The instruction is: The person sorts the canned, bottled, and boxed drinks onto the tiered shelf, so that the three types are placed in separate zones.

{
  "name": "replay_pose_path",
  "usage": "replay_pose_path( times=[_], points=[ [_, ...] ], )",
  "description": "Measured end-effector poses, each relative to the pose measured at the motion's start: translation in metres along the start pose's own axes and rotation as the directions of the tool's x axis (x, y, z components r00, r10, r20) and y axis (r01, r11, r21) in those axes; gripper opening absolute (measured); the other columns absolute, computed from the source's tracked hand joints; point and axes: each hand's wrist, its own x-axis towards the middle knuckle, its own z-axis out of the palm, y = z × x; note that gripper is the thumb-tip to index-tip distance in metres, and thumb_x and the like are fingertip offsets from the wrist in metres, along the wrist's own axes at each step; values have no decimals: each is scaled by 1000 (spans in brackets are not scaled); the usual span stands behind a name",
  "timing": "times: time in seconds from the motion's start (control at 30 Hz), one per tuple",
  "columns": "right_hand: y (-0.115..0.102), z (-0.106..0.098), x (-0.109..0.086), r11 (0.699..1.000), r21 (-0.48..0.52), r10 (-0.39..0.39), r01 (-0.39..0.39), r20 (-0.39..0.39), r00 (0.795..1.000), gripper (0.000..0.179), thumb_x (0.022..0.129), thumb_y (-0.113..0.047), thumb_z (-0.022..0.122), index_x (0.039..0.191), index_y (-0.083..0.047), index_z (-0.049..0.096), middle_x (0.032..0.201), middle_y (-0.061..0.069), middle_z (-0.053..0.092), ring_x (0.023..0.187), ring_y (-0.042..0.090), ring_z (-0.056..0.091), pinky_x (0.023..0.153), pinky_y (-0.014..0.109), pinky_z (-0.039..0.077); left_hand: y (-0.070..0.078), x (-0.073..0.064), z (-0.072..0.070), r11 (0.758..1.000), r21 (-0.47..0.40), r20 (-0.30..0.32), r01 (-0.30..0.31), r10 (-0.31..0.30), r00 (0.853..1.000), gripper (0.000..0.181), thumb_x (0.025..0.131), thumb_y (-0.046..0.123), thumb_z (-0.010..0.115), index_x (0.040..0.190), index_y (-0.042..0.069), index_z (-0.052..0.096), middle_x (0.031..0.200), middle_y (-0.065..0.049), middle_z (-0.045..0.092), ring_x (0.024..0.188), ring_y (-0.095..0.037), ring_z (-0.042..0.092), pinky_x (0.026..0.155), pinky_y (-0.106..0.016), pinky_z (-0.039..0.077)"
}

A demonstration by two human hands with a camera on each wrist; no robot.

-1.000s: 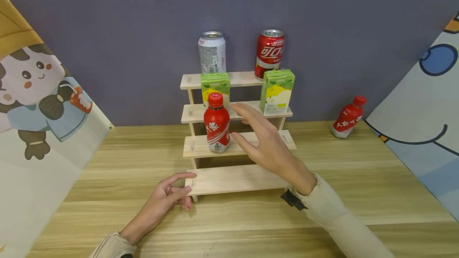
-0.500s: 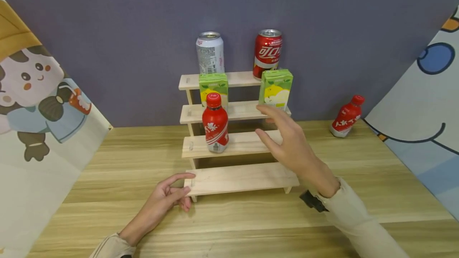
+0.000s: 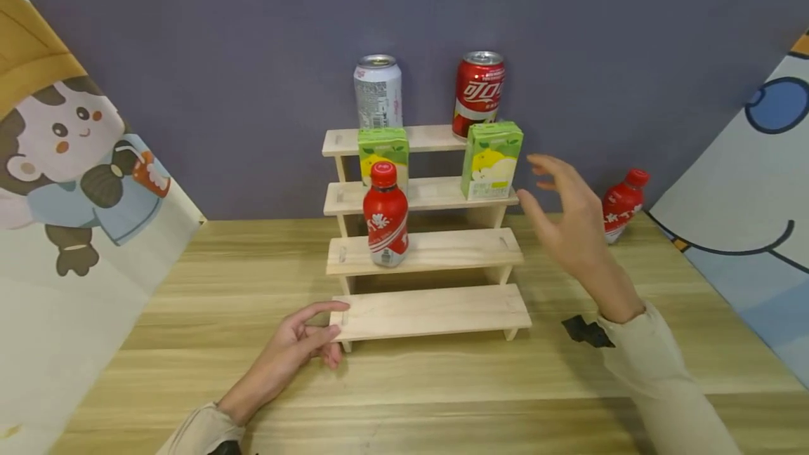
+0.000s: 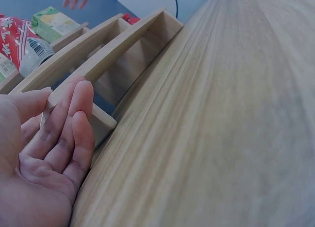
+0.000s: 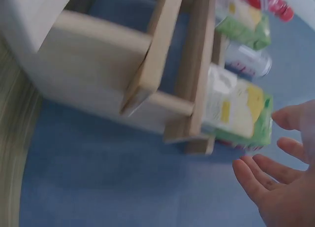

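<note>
My left hand (image 3: 303, 343) pinches the left end of the lowest board of a four-step wooden display rack (image 3: 436, 312). In the left wrist view its thumb and fingers (image 4: 81, 99) close on the board's corner. My right hand (image 3: 571, 220) is in the air right of the rack, fingers spread and holding nothing. It is between the right juice box (image 3: 491, 163) and a red bottle (image 3: 622, 206) standing on the table, whose left side it partly covers. Another red bottle (image 3: 385, 220) stands upright at the left of the second-lowest step.
On the top step stand a white can (image 3: 378, 93) and a red cola can (image 3: 479, 93). A second green juice box (image 3: 384, 142) is behind the rack's red bottle. A grey wall (image 3: 265, 90) closes the back; printed panels flank the wooden table (image 3: 442, 399).
My right hand has moved right, away from the bottle on the rack, past the right juice box towards the bottle on the table. My left hand has stayed on the rack.
</note>
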Motion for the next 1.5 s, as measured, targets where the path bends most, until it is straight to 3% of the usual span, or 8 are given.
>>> replay_pose_path(
  times=[0.27,0.4,0.53,0.73,1.07,1.3,1.4,1.5],
  points=[
    [38,-11,-6,991,-94,98,-98,-2,995,50,88,0,73,136,-3,57,132,18,59,111,39,58,88,53,53,-3,2,1,1000,-3,-3,7,-7,1000,44,102,5,53,145,-2,43,76,-15,72,68,-21,70,66,-46,62],
    [56,-19,-8,975,-157,162,-159,9,987,53,91,-3,70,141,-3,52,136,23,55,114,43,54,89,57,50,-2,1,1,1000,-1,-4,9,-9,1000,44,103,6,53,145,-2,43,76,-14,72,68,-20,69,66,-45,62],
    [73,-30,-10,947,-210,254,-244,20,967,57,95,-9,66,148,-5,44,139,27,50,120,46,49,93,61,48,0,1,0,1000,-2,-1,7,-7,1000,44,103,6,53,145,-2,43,76,-13,73,68,-19,69,66,-45,62],
    [94,-46,-17,898,-232,387,-373,17,922,60,98,-15,62,152,-10,38,143,28,46,122,50,46,97,68,39,1,1,1,1000,-3,0,12,-12,1000,44,103,6,53,145,-3,43,76,-12,73,68,-19,69,66,-45,62],
    [120,-52,-28,873,-262,428,-410,12,904,62,97,-12,60,152,-2,34,136,35,47,119,53,45,95,68,36,0,-1,0,1000,8,-4,11,-11,1000,44,103,6,53,145,-3,43,77,-13,72,68,-19,69,67,-46,62],
    [141,-57,-39,856,-243,465,-455,-21,885,65,97,-9,58,154,-1,27,149,31,34,138,47,26,116,63,20,0,-1,-1,1000,0,2,7,-7,1000,44,103,5,52,145,-3,42,77,-13,73,68,-18,69,66,-46,62],
    [149,-62,-44,833,-242,496,-497,-69,866,66,97,-8,56,155,-3,24,154,28,27,142,43,19,115,63,21,0,0,0,1000,1,-1,9,-9,1000,44,103,5,52,145,-2,42,77,-13,73,68,-19,69,67,-46,62],
    [157,-66,-49,801,-238,547,-549,-82,833,67,98,-10,54,156,-5,22,156,28,24,143,43,17,116,64,21,0,0,0,1000,3,-4,13,-13,1000,44,103,6,52,145,-2,42,76,-13,73,68,-19,69,67,-46,62]
  ],
)
